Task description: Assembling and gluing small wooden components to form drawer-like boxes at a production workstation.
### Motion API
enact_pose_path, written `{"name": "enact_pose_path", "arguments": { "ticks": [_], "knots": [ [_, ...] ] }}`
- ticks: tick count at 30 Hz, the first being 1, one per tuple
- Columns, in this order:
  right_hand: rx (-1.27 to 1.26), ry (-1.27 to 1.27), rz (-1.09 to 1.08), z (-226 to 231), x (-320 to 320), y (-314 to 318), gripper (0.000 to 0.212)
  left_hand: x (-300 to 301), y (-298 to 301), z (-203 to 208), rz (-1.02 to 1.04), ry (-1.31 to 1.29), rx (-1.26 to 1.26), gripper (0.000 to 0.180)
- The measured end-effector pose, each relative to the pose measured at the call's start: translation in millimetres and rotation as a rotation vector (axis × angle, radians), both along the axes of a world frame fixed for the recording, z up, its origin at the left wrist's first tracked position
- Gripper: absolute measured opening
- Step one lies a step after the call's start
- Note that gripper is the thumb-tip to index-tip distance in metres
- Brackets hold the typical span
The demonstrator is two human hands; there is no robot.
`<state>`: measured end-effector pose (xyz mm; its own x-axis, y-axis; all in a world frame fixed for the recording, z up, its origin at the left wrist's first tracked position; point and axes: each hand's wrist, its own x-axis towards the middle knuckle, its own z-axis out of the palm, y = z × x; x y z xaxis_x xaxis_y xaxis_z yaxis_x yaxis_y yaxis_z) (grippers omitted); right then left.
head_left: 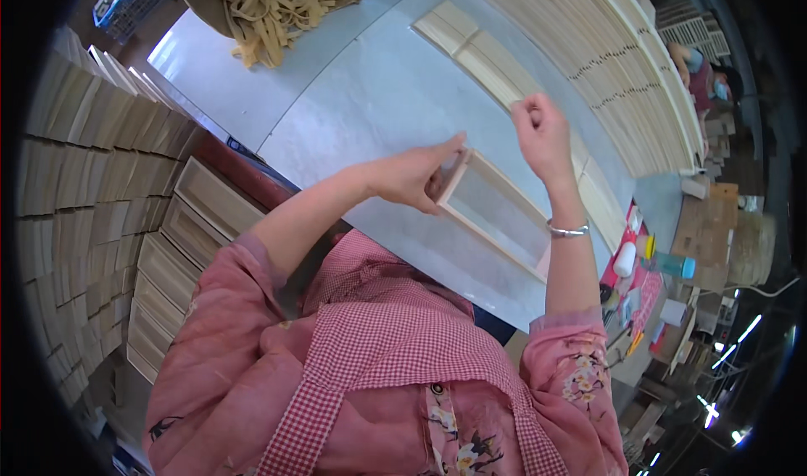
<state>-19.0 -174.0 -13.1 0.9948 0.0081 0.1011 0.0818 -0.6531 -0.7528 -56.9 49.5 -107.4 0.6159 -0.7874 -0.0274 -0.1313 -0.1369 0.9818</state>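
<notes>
A narrow rectangular frame of pale wood (490, 239) lies on the grey-white tabletop (353, 98), and the surface shows through its middle. My left hand (412, 176) grips the frame's left end, thumb on the far side and fingers curled at the near corner. Beyond the frame's far long side, my right hand (542, 136) is raised with its fingers closed. Whatever it may hold is hidden. Behind that hand runs a row of thin pale wooden slats (479, 52), partly covered by the hand and forearm.
Long stacks of slats (580, 47) line the far right. A basket of tan strips (286, 1) stands at the far left. Wooden pieces (84, 165) and box-like frames (181, 257) are piled left. Bottles (672, 264) sit at the right; another person (702, 81) is farther off.
</notes>
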Motion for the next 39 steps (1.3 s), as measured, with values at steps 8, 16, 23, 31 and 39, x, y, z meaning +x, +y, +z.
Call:
{"name": "enact_pose_path", "arguments": {
  "ticks": [8,16,23,31,39],
  "knots": [
    [-0.25,0.217,0.335,-2.0,-38.4,19.8,0.015,-8.1,2.4,11.0,0.117,-0.038,0.013,0.106],
    [-0.319,0.13,0.312,2.5,-84.0,27.7,0.016,-4.4,3.5,5.9,0.067,-0.214,0.139,0.103],
    [-0.395,-0.009,0.339,-25.1,-169.5,70.4,0.017,5.1,-6.8,2.6,0.098,-0.618,0.278,0.096],
    [-0.302,-0.177,-0.175,-41.9,-258.5,-63.1,0.015,-1.0,-5.9,14.1,0.118,-0.554,0.246,0.097],
    [-0.258,0.023,-0.353,-37.1,-240.7,-174.1,0.055,1.7,-6.9,14.4,0.089,-0.451,0.333,0.103]
  ]
}}
